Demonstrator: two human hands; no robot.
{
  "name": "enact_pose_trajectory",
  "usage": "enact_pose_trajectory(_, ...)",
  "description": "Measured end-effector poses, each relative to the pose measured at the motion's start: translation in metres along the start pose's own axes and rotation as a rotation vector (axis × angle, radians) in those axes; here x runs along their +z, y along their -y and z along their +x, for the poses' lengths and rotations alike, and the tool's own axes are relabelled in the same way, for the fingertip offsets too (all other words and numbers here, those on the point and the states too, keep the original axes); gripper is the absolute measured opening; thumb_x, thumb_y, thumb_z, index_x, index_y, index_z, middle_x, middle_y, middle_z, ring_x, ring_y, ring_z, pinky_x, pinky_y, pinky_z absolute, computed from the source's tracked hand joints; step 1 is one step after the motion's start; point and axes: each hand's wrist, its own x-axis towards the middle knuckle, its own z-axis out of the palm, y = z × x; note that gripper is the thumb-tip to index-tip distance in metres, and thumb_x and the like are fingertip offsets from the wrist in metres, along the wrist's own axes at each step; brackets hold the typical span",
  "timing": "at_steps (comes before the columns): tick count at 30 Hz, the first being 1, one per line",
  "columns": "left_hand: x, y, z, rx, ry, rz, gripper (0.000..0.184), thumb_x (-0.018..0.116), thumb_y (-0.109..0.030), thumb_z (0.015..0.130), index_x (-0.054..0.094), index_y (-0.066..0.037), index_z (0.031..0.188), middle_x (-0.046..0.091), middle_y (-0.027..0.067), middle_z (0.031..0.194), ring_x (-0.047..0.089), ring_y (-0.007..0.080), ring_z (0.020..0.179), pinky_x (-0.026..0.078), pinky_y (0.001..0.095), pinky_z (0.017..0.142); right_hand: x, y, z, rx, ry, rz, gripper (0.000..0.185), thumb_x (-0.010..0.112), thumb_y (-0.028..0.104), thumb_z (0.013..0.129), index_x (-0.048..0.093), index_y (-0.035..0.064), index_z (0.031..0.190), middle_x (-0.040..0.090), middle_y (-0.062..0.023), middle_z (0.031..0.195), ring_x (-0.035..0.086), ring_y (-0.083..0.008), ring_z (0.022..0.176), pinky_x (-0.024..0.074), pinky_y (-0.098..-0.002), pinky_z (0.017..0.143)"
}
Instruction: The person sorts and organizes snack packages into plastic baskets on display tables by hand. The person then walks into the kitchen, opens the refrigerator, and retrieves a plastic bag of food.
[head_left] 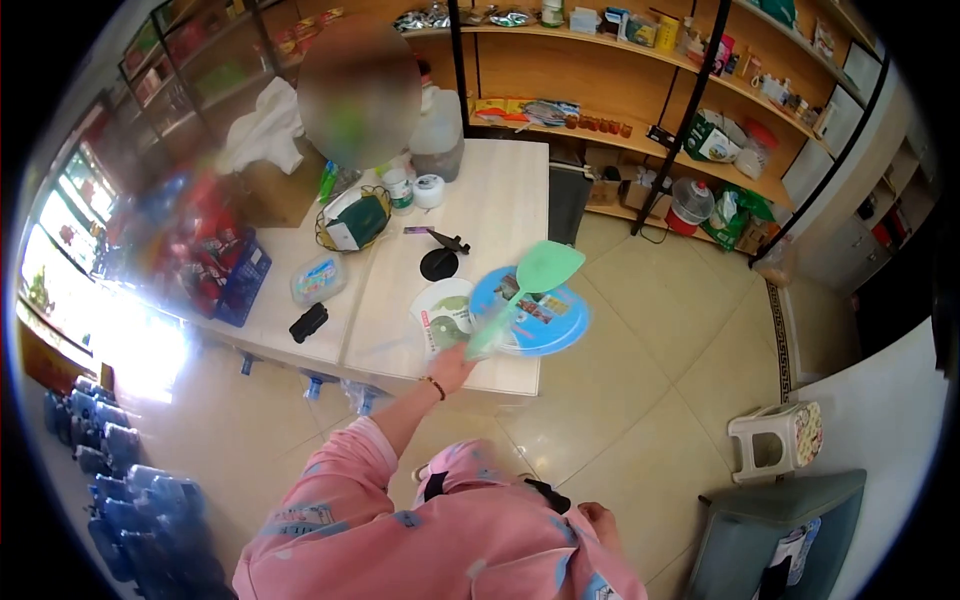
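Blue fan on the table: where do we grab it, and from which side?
Right rim of the blue fan, from the person's right. It's flat and thin, and that rim juts past the edge of the table, so thumb on top, fingers below should work. The green swatter crosses over its upper left part; I'd avoid that side.

A path is left over the table (pixel 505 190), back right, between white jar (pixel 428 191) and right edge. Back left is blocked by green-and-white box (pixel 357 222) and big jug (pixel 437 140); left side is hemmed in by blue basket (pixel 240 285), clear container (pixel 320 279), black object (pixel 309 322). Front right is cluttered by white fan (pixel 447 322) and blue fan (pixel 562 325), crossed above by green paddle (pixel 548 268). Side access is left over floor (pixel 640 385).
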Motion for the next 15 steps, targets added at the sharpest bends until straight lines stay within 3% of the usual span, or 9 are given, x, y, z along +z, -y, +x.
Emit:
enact_pose_trajectory(1,-0.017,-0.008,-0.003,-0.143,0.088,0.136,0.039,0.059,-0.031,0.081,0.051,-0.007,0.112,0.061,0.0218,0.096,0.058,0.0371,0.091,0.046,0.0461,0.075,-0.002,0.0,0.001,-0.002,0.024,0.012,0.024,0.061,0.021,0.082,0.064,0.0002,0.094,0.066,-0.0175,0.078,0.066,-0.0241,0.071,0.0511,-0.0328,0.064)
enact_pose_trajectory(3,-0.051,0.001,-0.016,-0.163,0.076,0.251,0.038,0.062,-0.032,0.079,0.052,-0.008,0.108,0.062,0.0191,0.098,0.059,0.0345,0.093,0.047,0.0445,0.075,-0.007,-0.009,0.008,-0.034,0.028,-0.042,0.024,0.062,0.021,0.082,0.064,0.0003,0.094,0.066,-0.0178,0.078,0.066,-0.0245,0.071,0.0511,-0.0331,0.065)
enact_pose_trajectory(5,-0.068,0.055,-0.024,-0.08,0.039,0.365,0.037,0.064,-0.028,0.076,0.053,-0.01,0.106,0.063,0.0144,0.093,0.059,0.0339,0.092,0.047,0.0427,0.074,-0.009,0.0,0.017,-0.073,0.017,-0.085,0.024,0.062,0.021,0.082,0.064,0.0004,0.094,0.066,-0.0181,0.079,0.066,-0.0249,0.072,0.0512,-0.0334,0.065)
enact_pose_trajectory(7,-0.079,0.124,-0.028,0.123,-0.106,0.569,0.036,0.065,-0.022,0.073,0.054,-0.012,0.106,0.061,0.0102,0.093,0.058,0.0324,0.092,0.047,0.0416,0.078,-0.01,0.016,0.011,-0.06,0.008,0.021,0.043,0.061,0.03,0.075,0.06,-0.0082,0.095,0.063,-0.014,0.078,0.059,-0.0199,0.072,0.0471,-0.0309,0.064)
enact_pose_trajectory(8,-0.08,0.153,-0.033,0.106,-0.166,0.559,0.035,0.064,-0.02,0.072,0.054,-0.013,0.105,0.06,0.0093,0.095,0.057,0.0311,0.094,0.047,0.0407,0.079,-0.007,0.006,0.018,-0.058,0.004,0.028,0.043,0.061,0.03,0.075,0.06,-0.0082,0.095,0.063,-0.014,0.078,0.059,-0.0199,0.072,0.0471,-0.0309,0.064)
enact_pose_trajectory(10,-0.084,0.164,-0.026,0.098,-0.229,0.543,0.034,0.063,-0.017,0.071,0.055,-0.013,0.104,0.058,0.0085,0.098,0.056,0.0298,0.095,0.047,0.0398,0.081,-0.005,-0.017,0.036,-0.054,0.004,0.013,0.025,0.062,0.025,0.081,0.065,0.0023,0.091,0.066,-0.0172,0.078,0.066,-0.0265,0.073,0.0514,-0.0343,0.066)
enact_pose_trajectory(12,-0.094,0.145,-0.018,-0.224,0.115,0.601,0.032,0.062,-0.016,0.071,0.055,-0.012,0.102,0.056,0.0098,0.105,0.054,0.0288,0.101,0.046,0.04,0.084,-0.007,-0.001,0.043,-0.062,-0.007,-0.06,0.025,0.062,0.026,0.081,0.065,0.0026,0.091,0.066,-0.0163,0.078,0.066,-0.0262,0.073,0.0514,-0.0342,0.066)
enact_pose_trajectory(15,-0.092,0.133,-0.019,-0.241,0.136,0.631,0.033,0.062,-0.018,0.072,0.054,-0.01,0.103,0.056,0.0101,0.105,0.054,0.0297,0.102,0.045,0.0404,0.086,-0.009,0.018,0.06,-0.061,0.001,-0.153,0.025,0.063,0.026,0.081,0.065,0.0027,0.09,0.067,-0.0146,0.077,0.066,-0.0251,0.073,0.0514,-0.034,0.066)
